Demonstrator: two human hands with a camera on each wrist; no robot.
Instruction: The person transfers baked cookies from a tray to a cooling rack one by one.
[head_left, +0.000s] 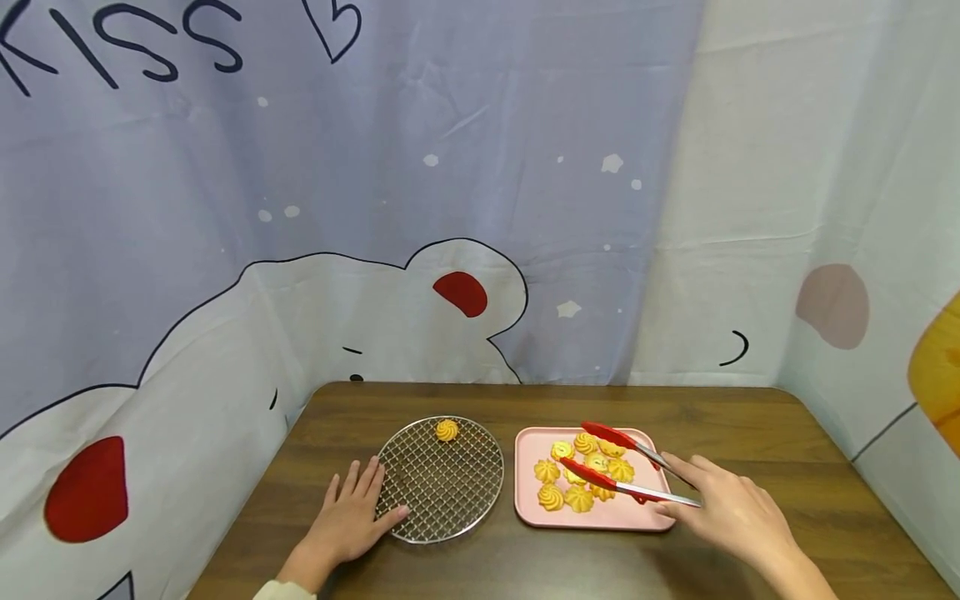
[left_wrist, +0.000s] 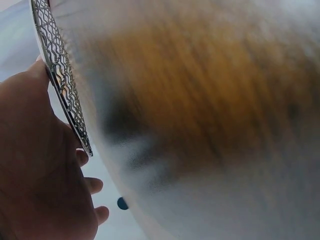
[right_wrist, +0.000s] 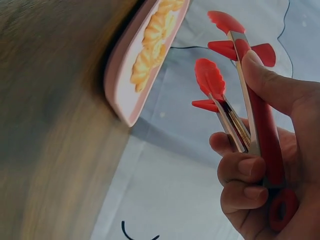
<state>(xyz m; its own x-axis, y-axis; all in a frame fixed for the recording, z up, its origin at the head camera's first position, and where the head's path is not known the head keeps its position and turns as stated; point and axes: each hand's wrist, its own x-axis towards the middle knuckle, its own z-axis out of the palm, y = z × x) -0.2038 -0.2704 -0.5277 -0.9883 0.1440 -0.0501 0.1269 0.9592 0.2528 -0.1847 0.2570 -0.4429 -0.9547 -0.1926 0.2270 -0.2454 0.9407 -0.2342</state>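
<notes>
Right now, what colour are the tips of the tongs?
Red; the tongs show best in the right wrist view.

- The wire rack [head_left: 441, 479] lies on the table [head_left: 750, 433], left of the tray [head_left: 592, 515]; the two sit just beside each other.
- One cookie [head_left: 447, 430] sits on the rack, near its far edge.
- The other cookies [head_left: 581, 475] lie clustered in the tray.
- The left hand [head_left: 347, 517] rests at the rack's left near edge.
- The right hand [head_left: 731, 508], right of the tray, holds tongs [head_left: 622, 467] over the cluster.
</notes>
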